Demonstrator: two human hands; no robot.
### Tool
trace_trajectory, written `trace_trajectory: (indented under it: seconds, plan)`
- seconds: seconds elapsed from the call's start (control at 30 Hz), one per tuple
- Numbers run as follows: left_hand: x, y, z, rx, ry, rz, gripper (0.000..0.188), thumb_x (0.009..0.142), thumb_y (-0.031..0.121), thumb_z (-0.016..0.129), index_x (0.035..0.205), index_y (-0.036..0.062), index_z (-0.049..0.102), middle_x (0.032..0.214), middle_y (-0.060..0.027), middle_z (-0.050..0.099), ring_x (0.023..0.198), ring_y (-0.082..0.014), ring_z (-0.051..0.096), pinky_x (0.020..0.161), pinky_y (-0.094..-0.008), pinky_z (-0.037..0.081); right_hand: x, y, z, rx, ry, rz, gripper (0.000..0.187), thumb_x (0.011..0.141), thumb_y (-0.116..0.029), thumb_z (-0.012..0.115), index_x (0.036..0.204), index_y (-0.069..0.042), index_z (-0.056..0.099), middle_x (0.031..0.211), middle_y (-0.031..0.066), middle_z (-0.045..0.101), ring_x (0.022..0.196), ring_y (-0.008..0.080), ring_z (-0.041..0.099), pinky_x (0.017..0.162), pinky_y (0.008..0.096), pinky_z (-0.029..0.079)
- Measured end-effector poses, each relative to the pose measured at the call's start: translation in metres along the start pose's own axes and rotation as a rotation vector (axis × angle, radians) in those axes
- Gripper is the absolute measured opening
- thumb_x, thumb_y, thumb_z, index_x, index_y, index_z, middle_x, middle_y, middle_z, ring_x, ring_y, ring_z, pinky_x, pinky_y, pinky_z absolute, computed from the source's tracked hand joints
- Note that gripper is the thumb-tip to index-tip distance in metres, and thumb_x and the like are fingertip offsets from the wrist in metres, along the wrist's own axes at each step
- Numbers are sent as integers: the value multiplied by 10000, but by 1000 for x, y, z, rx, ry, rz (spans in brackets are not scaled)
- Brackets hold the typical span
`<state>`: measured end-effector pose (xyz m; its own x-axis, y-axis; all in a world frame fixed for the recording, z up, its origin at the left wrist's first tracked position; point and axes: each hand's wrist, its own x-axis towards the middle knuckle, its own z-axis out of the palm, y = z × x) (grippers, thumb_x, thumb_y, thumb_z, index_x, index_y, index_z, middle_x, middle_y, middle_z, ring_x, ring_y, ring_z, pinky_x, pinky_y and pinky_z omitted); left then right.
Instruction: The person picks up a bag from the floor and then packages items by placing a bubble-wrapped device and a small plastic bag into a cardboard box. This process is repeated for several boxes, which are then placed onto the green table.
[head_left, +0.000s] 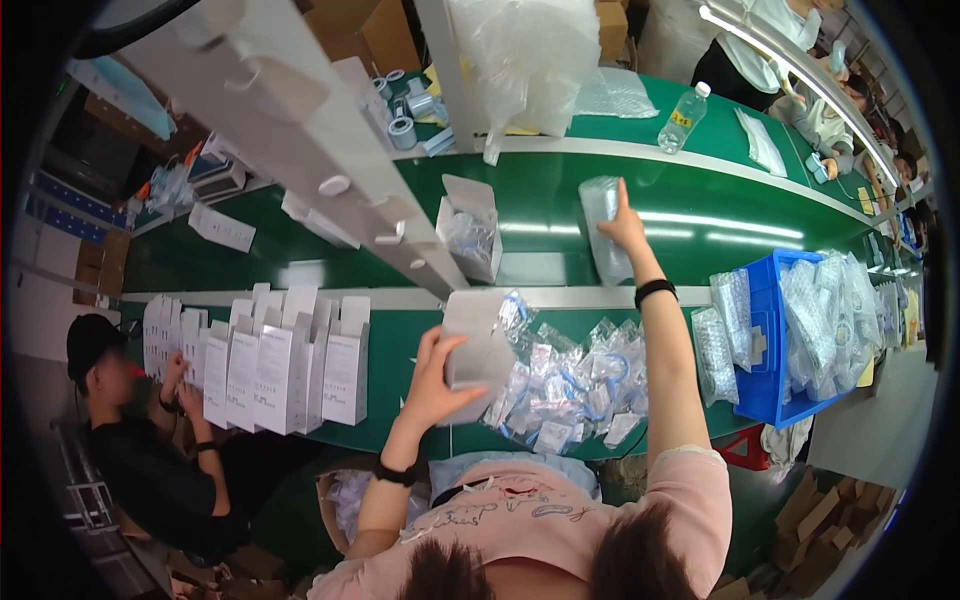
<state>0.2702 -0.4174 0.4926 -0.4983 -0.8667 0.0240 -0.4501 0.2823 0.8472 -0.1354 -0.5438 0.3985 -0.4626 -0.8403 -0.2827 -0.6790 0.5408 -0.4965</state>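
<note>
My left hand [436, 378] grips a white carton [474, 338] by its sides, just above the near bench. Over the green belt, my right hand [626, 225] has hold of a bubble-wrapped package [602, 250], its index finger stretched along the wrap. Another white carton [469, 225] stands on the belt with its flap up and a clear plastic bag inside. Between my arms lies a pile of small clear bags [575, 385] with blue and white parts. What the wrap in my right hand contains cannot be made out.
Several upright white cartons [285, 365] stand at the left, beside a seated co-worker [150, 440]. A blue bin [762, 345] of bubble-wrapped packages is at the right. A grey post [300, 130] slants across the belt. A plastic bottle [684, 118] stands on the far bench.
</note>
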Motion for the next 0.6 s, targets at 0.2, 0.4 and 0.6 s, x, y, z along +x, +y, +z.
trace_trajectory:
  seconds: [0.2, 0.4, 0.6]
  plan:
    - [-2, -29, 31, 42, 260, 125, 746, 551, 149, 787, 1132, 97, 321, 1239, -206, 323, 1115, -364, 388, 907, -403, 367, -159, -90, -43, 1623, 154, -239, 829, 675, -44, 599, 1339, -158, 116, 1228, 149, 346, 1085, 269, 418, 911, 369, 373]
    - [-7, -38, 58, -178, 399, 102, 783, 575, 112, 794, 1087, 70, 203, 1252, -233, 298, 1108, -330, 408, 899, -406, 369, -254, -144, 30, 1111, 541, -303, 900, 674, -37, 661, 1340, -151, 67, 1244, 115, 312, 1161, 251, 323, 970, 373, 294]
    - [-35, -42, 71, 54, 392, 85, 747, 578, 63, 793, 1026, 87, 196, 1274, -228, 249, 1113, -294, 408, 907, -373, 368, -288, -154, 39, 228, 377, -831, 581, 669, -221, 685, 1199, -190, 449, 1263, 153, 326, 1222, 350, 261, 989, 484, 231]
